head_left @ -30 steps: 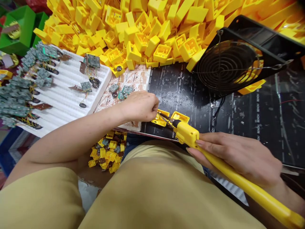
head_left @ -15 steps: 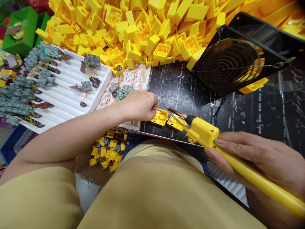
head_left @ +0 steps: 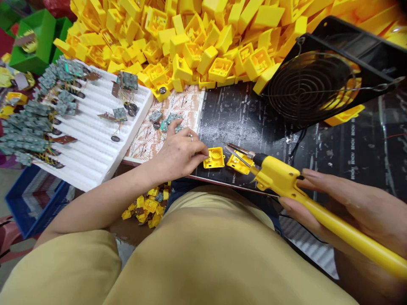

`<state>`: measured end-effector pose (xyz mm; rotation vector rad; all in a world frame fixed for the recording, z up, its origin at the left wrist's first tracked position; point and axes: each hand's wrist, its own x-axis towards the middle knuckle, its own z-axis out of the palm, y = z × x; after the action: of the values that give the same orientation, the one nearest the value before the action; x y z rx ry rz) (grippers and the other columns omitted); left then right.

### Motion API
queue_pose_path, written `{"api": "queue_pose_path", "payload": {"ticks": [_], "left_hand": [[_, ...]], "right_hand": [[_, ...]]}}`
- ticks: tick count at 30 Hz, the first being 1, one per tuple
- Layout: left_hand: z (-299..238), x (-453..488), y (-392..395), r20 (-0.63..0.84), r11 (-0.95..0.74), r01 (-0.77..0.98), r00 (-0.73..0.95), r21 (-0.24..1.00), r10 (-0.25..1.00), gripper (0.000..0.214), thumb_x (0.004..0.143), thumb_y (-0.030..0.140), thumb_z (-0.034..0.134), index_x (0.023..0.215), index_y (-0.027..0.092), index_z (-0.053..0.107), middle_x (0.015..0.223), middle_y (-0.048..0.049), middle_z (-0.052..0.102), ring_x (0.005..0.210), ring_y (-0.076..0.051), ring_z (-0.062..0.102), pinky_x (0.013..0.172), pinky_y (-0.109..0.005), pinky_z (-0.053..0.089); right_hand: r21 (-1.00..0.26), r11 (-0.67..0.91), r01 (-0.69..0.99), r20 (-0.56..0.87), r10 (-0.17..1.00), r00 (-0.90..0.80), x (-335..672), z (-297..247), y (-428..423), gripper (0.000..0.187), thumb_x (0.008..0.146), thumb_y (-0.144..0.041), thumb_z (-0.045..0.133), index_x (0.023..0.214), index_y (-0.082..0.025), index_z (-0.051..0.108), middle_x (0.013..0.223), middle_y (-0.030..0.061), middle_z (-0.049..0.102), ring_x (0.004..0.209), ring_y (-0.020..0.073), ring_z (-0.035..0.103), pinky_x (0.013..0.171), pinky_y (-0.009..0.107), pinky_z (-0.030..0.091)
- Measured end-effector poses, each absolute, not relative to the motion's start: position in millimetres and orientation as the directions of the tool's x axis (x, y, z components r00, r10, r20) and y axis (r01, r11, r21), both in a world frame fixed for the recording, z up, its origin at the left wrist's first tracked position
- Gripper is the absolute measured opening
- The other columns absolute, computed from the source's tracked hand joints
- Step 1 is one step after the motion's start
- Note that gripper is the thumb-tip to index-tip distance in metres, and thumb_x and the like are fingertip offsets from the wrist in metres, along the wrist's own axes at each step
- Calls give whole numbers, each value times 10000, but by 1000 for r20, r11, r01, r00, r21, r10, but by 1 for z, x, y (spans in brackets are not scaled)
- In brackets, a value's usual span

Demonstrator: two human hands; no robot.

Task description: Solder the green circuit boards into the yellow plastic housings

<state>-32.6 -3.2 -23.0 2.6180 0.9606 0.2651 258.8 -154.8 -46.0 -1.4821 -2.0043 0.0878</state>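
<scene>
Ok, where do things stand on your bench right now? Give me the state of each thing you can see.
left hand, open, fingertip near the small circuit boards
right hand, closed around the yellow soldering tool
yellow soldering tool, held, metal tips over the second yellow housing
first yellow housing, lying open side up on the black mat
small circuit boards, loose on the patterned paper

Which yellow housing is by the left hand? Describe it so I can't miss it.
Find the black fan at the right of the black mat. From there, near the mat's front edge, two yellow plastic housings lie side by side. Yours is the one beside the left hand, showing a round recess, while the other lies beneath the yellow soldering iron's tip.
</scene>
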Motion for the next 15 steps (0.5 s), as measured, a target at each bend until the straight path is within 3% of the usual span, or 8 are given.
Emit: {"api": "queue_pose_path", "payload": {"ticks": [4,10,15], "left_hand": [[-14,-29,-5,-68,-693,623,759,362,647,167,874,226,603,782,207,741,813,-23,735,974,-227,648,1209,-636,201],[-12,-25,-8,-99,-686,626,761,370,641,180,872,213,557,794,197,719,883,-40,750,1000,-219,647,1196,-587,249],[-17,-31,-13,-35,-722,602,776,339,630,177,894,206,554,779,198,688,934,-42,766,1030,-216,641,1189,-542,280]], "right_hand": [[-321,575,752,507,775,-376,252,-26,-144,688,1012,-333,610,1607,-282,267,976,9,762,739,186,733,623,257,604],[-469,554,688,450,820,-353,256,-22,-145,701,952,-223,686,1563,-355,368,960,-10,756,816,190,743,787,272,642],[-431,666,609,468,742,-480,268,-23,-135,637,861,-201,795,1431,-284,522,1010,33,759,839,185,744,759,258,656]]}}
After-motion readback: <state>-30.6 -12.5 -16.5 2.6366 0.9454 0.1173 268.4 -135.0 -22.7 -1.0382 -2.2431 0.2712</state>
